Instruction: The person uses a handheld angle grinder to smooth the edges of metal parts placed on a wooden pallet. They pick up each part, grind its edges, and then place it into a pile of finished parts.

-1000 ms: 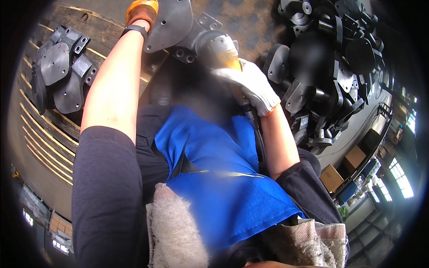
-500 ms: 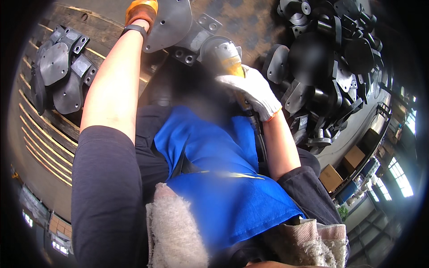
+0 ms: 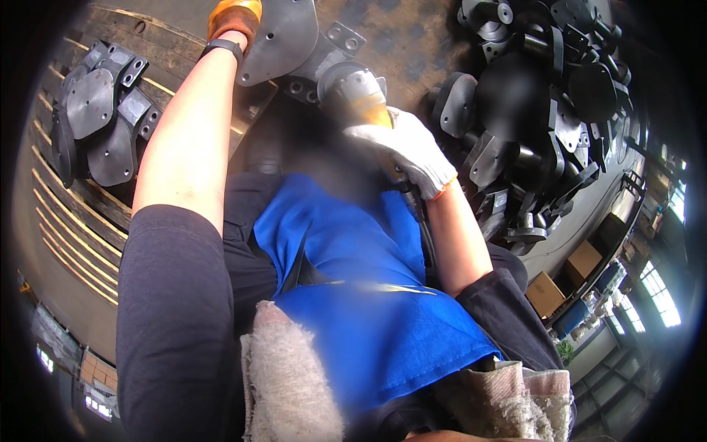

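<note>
My left hand [image 3: 234,20], in an orange-coated glove, is at the top edge, closed at the side of a grey steel part. Its fingertips are cut off by the frame. The steel part [image 3: 283,40] has a rounded plate with small holes and a block with larger holes. My right hand [image 3: 409,151], in a white knit glove, wraps round an angle grinder [image 3: 362,94] with a yellow body and a cord trailing down. The grinder's round guard and disc end lies against or just over the part's block; the exact contact is blurred.
A heap of dark steel parts [image 3: 515,110] fills the right side. More plated parts [image 3: 96,118] are stacked on a slatted wooden pallet [image 3: 74,210] at left. A blue apron [image 3: 346,243] covers my lap. Cardboard boxes [image 3: 545,295] stand far right.
My right hand and the grinder have shifted a little to the left along the steel part's block. My left hand and the part have barely moved.
</note>
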{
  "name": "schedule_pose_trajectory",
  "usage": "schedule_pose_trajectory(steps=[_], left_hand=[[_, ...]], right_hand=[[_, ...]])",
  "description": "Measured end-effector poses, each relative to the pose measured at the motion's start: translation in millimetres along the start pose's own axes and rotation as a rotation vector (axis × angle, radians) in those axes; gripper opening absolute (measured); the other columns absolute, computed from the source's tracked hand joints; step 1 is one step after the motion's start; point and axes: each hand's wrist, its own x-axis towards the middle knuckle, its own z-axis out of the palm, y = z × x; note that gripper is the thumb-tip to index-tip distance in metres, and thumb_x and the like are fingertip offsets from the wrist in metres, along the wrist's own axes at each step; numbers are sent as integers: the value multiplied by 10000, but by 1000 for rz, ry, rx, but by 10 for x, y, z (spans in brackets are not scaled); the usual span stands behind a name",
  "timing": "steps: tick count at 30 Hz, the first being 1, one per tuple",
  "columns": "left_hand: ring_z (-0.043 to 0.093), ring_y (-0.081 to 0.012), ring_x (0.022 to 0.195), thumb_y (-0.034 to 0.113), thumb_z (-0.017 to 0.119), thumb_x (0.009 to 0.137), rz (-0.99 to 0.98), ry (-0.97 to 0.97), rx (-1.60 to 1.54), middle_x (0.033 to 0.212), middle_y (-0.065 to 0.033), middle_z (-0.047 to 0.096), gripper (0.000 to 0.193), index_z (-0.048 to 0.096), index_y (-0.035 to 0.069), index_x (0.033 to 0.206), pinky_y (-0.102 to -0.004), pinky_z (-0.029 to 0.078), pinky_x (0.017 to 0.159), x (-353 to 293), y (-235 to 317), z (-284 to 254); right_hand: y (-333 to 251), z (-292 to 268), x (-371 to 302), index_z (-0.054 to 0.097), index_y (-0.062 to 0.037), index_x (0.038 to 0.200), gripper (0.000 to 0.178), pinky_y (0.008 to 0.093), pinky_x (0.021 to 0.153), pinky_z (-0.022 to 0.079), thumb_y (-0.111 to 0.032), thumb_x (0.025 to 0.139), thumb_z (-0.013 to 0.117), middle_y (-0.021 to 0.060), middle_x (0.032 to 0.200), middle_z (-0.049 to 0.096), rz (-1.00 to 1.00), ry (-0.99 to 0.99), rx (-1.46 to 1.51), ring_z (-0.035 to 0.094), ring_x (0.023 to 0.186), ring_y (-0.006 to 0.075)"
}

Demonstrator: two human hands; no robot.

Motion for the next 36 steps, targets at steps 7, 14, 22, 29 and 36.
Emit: schedule_pose_trajectory(steps=[7,14,22,29,36], left_hand=[[580,-472,1121,455,419,959,-9,11,-31,1136,-248,671,498,709,71,1087,-500,489,929,-16,49,-24],[582,-470,1123,442,412,959,-73,-8,-57,1143,-252,666,504,708,55,1090,-502,485,946,-27,122,-65],[587,-471,1108,433,400,962,-66,-13,-22,1134,-253,667,505,709,50,1074,-505,486,940,-48,180,-104],[586,-476,1097,433,411,958,-59,15,2,1121,-249,673,489,709,58,1058,-505,489,930,-27,72,-18],[583,-459,1119,426,402,963,14,-13,37,1134,-254,663,501,711,44,1058,-500,482,945,45,43,-80]], right_hand=[[-70,21,-27,679,-23,1095,550,308,763,506,-454,777,806,76,886,695,-12,-33,60,636,801,155],[-71,28,-31,703,-37,1047,447,260,708,501,-395,802,812,25,847,696,-37,9,53,624,747,90],[57,-26,30,705,-37,1028,446,251,681,500,-407,801,807,26,841,696,-15,17,23,625,733,85],[-56,20,2,703,-35,1013,419,242,680,496,-378,799,813,15,824,688,-3,16,-10,622,723,84],[-119,21,-16,702,-42,1061,479,257,697,502,-421,788,810,28,839,695,4,-1,117,631,741,97]])
